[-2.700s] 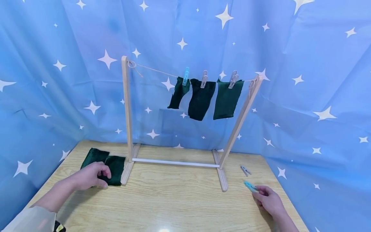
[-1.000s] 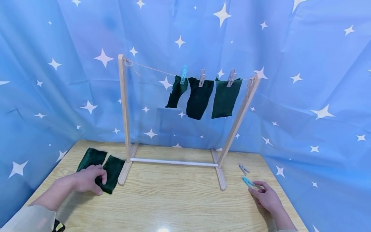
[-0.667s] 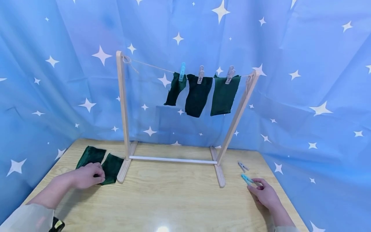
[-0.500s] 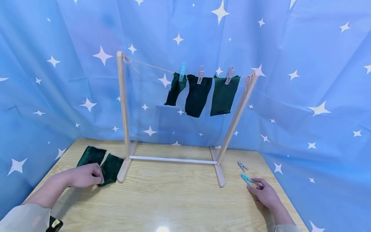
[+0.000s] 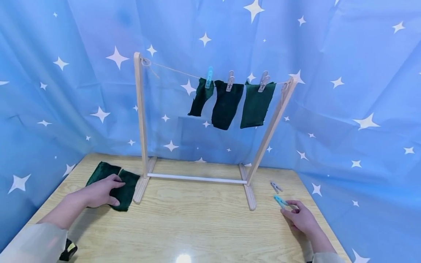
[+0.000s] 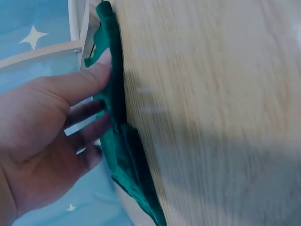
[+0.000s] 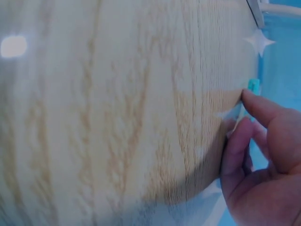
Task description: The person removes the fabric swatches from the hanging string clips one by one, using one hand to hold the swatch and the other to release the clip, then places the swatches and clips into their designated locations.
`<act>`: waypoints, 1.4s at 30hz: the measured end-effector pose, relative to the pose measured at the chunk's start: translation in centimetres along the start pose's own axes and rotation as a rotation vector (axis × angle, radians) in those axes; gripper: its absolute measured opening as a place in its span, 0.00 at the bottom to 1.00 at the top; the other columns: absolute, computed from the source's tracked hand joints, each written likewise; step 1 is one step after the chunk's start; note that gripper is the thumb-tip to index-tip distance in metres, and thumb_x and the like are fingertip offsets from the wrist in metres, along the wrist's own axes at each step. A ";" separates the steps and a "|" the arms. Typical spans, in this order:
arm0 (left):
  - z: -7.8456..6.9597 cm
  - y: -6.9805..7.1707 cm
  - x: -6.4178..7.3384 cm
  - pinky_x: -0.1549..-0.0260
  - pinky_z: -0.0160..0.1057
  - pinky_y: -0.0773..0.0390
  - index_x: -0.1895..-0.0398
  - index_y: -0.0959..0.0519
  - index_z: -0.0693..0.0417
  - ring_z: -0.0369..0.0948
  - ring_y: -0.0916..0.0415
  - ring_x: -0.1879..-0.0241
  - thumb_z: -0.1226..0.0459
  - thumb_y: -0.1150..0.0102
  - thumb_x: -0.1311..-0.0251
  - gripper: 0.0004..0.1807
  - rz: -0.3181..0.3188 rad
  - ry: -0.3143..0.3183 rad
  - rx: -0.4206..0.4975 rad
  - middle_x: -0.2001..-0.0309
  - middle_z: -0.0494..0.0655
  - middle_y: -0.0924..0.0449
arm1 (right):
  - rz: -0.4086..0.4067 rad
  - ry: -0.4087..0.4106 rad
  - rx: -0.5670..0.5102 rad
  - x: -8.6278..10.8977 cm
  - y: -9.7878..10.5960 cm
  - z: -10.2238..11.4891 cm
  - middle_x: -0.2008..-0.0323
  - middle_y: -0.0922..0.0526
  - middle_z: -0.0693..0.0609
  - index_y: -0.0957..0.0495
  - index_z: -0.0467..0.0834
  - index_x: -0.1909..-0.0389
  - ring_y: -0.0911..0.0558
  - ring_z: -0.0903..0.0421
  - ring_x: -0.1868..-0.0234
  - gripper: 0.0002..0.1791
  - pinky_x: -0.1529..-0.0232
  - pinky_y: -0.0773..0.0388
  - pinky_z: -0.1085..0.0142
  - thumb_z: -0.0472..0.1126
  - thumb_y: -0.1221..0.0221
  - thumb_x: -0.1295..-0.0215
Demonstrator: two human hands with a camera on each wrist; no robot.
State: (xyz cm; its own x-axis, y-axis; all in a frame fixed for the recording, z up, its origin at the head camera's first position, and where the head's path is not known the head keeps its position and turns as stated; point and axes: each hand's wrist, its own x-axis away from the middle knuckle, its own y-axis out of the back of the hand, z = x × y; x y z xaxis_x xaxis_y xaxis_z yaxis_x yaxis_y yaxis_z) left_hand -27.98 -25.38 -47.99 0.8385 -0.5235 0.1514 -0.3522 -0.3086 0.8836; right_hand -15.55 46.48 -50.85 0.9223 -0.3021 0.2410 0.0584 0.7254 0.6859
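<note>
My left hand (image 5: 102, 191) lies over two dark green velvety cloths on the table's left side. Its fingers are extended and its thumb touches the nearer cloth (image 5: 127, 195); the farther cloth (image 5: 104, 171) is partly hidden beneath the hand. In the left wrist view, the cloth edges (image 6: 113, 89) rise slightly off the wood. At the right, my right hand (image 5: 300, 219) pinches one end of a light blue clothespin (image 5: 279, 201) between thumb and index finger, low over the tabletop. Just beyond it lies a grey clothespin (image 5: 276, 187).
A wooden stand (image 5: 140, 113) carries a string across the back. Three green cloths hang there: a narrow one (image 5: 200, 100) under a blue clothespin (image 5: 209, 77), and two wider ones (image 5: 227, 107) under clear clothespins (image 5: 230, 81). A blue star-patterned curtain surrounds the table (image 5: 197, 219).
My left hand has loosened from a pinch at the nearer cloth's edge, and its fingers have spread over the cloth, which lies flatter. The right hand has barely moved.
</note>
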 end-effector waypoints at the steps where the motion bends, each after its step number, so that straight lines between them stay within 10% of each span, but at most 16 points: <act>1: -0.1 0.0 -0.2 0.48 0.57 0.15 0.26 0.26 0.72 0.66 0.21 0.40 0.57 0.21 0.36 0.42 -0.008 0.009 -0.037 0.28 0.75 0.33 | 0.004 -0.003 -0.005 0.0 0.0 0.0 0.56 0.28 0.47 0.37 0.36 0.21 0.24 0.55 0.69 0.38 0.72 0.20 0.63 0.51 0.35 0.20; 16: 0.4 -0.7 -0.3 0.40 0.70 0.21 0.21 0.30 0.70 0.79 0.36 0.28 0.54 0.23 0.34 0.45 -0.055 0.028 0.021 0.24 0.79 0.38 | 0.018 -0.013 -0.018 -0.4 -0.1 -0.2 0.53 0.29 0.45 0.38 0.38 0.21 0.24 0.54 0.68 0.39 0.72 0.21 0.62 0.52 0.35 0.21; 42: 0.9 -0.7 1.0 0.45 0.68 0.19 0.32 0.17 0.68 0.71 0.25 0.39 0.57 0.21 0.36 0.34 -0.147 0.017 -0.035 0.36 0.71 0.26 | 0.007 0.000 0.000 -0.1 0.1 -0.2 0.53 0.28 0.43 0.38 0.37 0.21 0.24 0.54 0.69 0.38 0.71 0.19 0.61 0.52 0.35 0.21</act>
State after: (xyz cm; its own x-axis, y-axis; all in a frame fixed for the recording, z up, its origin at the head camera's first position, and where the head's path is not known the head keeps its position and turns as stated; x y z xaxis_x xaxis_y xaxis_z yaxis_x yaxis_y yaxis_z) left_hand -27.21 -26.36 -48.87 0.8870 -0.4609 0.0270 -0.2111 -0.3529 0.9115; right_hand -15.56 46.70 -50.96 0.9226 -0.2973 0.2460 0.0521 0.7277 0.6839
